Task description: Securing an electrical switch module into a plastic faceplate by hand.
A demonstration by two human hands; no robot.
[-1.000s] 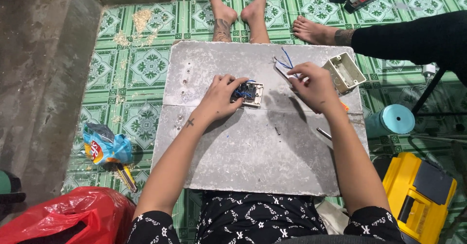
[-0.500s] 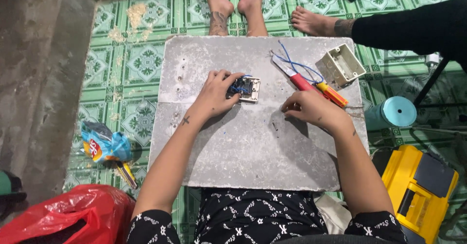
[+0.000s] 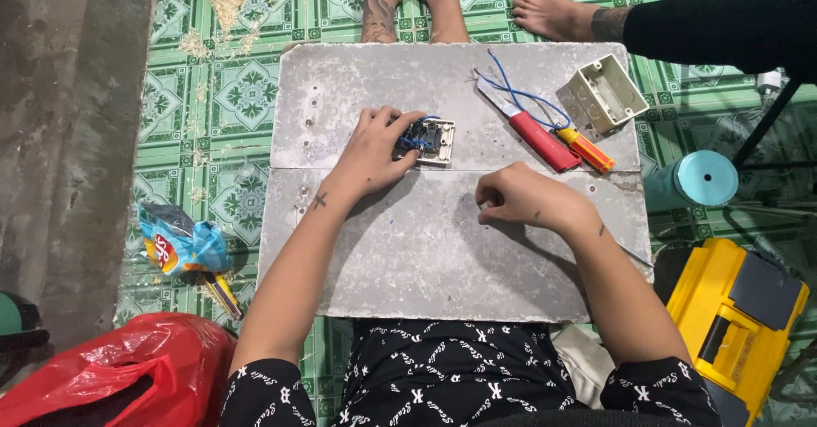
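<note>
A crumpled snack packet (image 3: pixel 181 244), blue with a red and yellow label patch, lies on the green patterned floor tiles (image 3: pixel 242 95) just left of the grey board (image 3: pixel 425 248). Below it, at the lower left corner, a red plastic bag (image 3: pixel 119 376) sits bunched up. No signs or screens show.
</note>
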